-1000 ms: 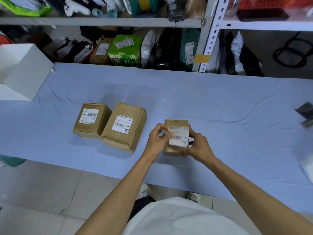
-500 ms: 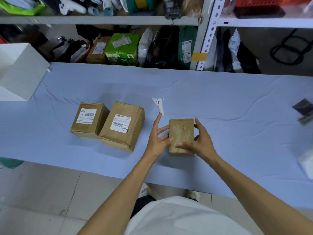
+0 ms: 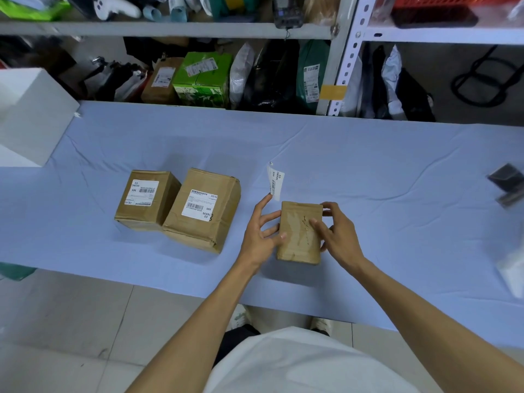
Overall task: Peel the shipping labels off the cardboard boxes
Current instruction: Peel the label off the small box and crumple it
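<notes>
so the small box [image 3: 300, 234] sits on the blue cloth table [image 3: 382, 171], near the front edge, right between both hands. the right hand [image 3: 338, 236] grips it, with the thumb laid across the top and the other fingers curled over the far right corner. the left hand [image 3: 259, 232] is spread out with the fingers straight. its thumb tip and a couple of fingers just touch the box's left side, and it isn't wrapped round anything.

the peeled label [image 3: 276, 181] is off the box and clings to the tip of the left index finger. it stands up above the cloth, and "mx mxrc 03" is readable on it. the top of the small box is bare brown with a scuffed, torn patch in the middle.

the other two cardboard boxes are off to the left, touching each other side by side: the left box [image 3: 154, 215] and the bigger middle box [image 3: 215, 231]. each has its white sticker on top, the left box label [image 3: 141, 192] and the middle box label [image 3: 200, 206]. all three boxes are closed up, so i can't tell what's in any of them.

at the far left a white box [image 3: 31, 117] sits at the table's end, and i can't see into it. behind the table, under the shelf [image 3: 170, 29], there's a green carton [image 3: 202, 78] with a label on it and a brown parcel [image 3: 162, 80] just beside it. there's also a row of black, white and green mailer bags [image 3: 283, 75]. up at the top right is a red basket [image 3: 442, 1], contents unclear.
</notes>
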